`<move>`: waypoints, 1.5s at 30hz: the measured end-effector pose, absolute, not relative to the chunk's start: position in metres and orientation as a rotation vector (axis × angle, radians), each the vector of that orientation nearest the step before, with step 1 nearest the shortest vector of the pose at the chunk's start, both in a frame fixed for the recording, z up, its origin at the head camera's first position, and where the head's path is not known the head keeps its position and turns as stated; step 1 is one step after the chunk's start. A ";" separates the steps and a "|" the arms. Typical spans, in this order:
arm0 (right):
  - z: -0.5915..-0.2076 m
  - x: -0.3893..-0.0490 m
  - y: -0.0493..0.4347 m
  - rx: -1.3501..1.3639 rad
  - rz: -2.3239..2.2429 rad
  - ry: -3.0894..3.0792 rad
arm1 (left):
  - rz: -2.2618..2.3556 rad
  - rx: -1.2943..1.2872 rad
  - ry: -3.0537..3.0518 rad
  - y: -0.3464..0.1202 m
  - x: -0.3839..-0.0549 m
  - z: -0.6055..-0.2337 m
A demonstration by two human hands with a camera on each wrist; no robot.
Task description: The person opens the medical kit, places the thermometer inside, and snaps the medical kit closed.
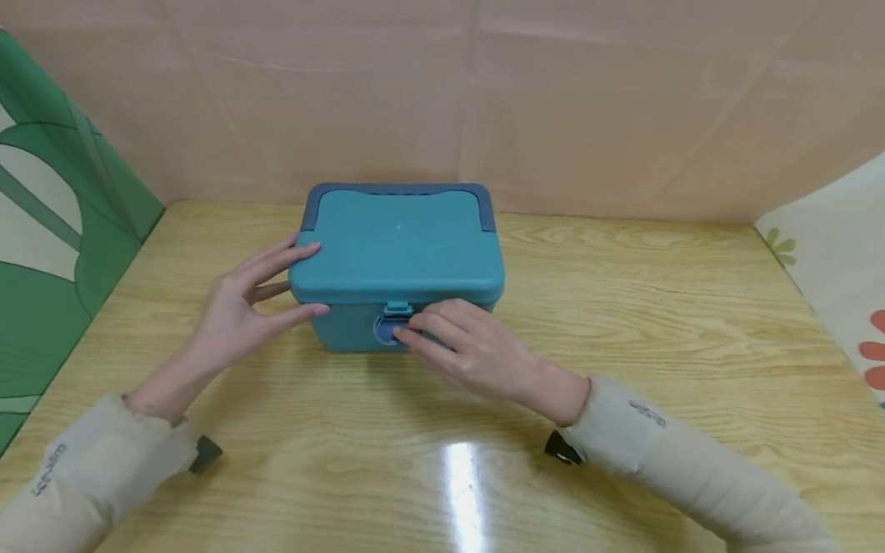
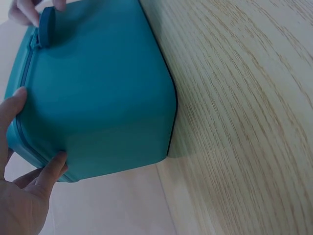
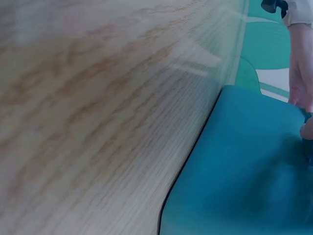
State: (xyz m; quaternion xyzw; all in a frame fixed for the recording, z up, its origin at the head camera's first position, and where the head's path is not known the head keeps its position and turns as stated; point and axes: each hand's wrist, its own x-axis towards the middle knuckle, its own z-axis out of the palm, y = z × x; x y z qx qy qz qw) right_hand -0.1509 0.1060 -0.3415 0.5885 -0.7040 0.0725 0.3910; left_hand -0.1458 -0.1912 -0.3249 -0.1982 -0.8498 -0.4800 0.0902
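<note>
A teal lidded storage box [image 1: 402,245] stands on the table with its lid down. On its front, a round blue latch [image 1: 384,330] sticks outward from the wall, as the left wrist view shows. My right hand [image 1: 476,349] pinches this latch between thumb and fingers. The left hand [image 1: 234,311] holds the box's front left corner, thumb at the front seam under the lid, other fingers over the lid edge and left side. In the right wrist view the box wall [image 3: 244,161] fills the lower right, and most of the right hand is out of frame.
A darker blue carrying handle [image 1: 398,189] lies folded round the lid's back edge. The wood-grain table [image 1: 620,319] reaches back to a pinkish covered wall [image 1: 571,108]. Printed leaf and flower panels border the left and right sides.
</note>
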 end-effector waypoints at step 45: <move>-0.324 -0.135 0.093 1.198 0.715 -1.989 | -1.422 -0.596 -2.531 -0.192 -0.146 -0.325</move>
